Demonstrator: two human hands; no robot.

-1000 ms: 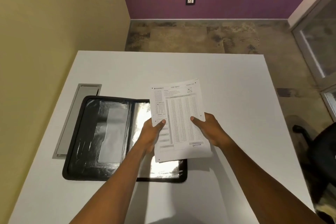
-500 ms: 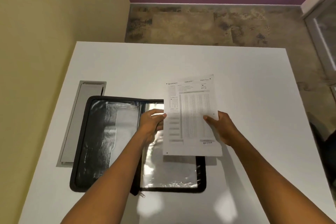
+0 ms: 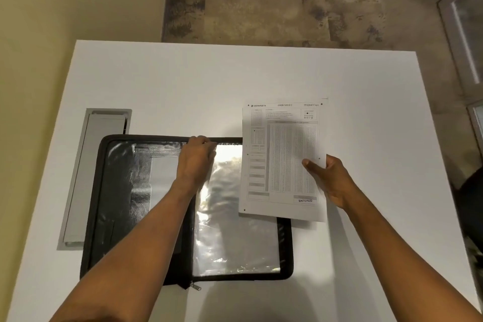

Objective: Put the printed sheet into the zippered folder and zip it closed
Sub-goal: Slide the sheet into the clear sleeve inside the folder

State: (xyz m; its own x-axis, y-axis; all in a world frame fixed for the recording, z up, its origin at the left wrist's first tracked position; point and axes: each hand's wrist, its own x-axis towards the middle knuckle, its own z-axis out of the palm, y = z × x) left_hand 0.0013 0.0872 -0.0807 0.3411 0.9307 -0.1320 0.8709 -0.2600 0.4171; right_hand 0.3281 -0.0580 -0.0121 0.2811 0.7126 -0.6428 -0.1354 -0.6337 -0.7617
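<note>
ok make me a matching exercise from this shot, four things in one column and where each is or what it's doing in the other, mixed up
Things:
1. left hand
2. right hand
3. zippered folder
4. zipper pull

States:
A. lies open on the white table
B. holds the printed sheet by its right edge
C. at the folder's near edge, by the spine
D. at the top of the clear sleeve, at the folder's far edge

Pairs: 1-D, 2-B, 3-A, 4-C

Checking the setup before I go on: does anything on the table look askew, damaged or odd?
Nothing stands out. The zippered folder lies open and flat, and the printed sheet, uncreased, is held in the right hand.
</note>
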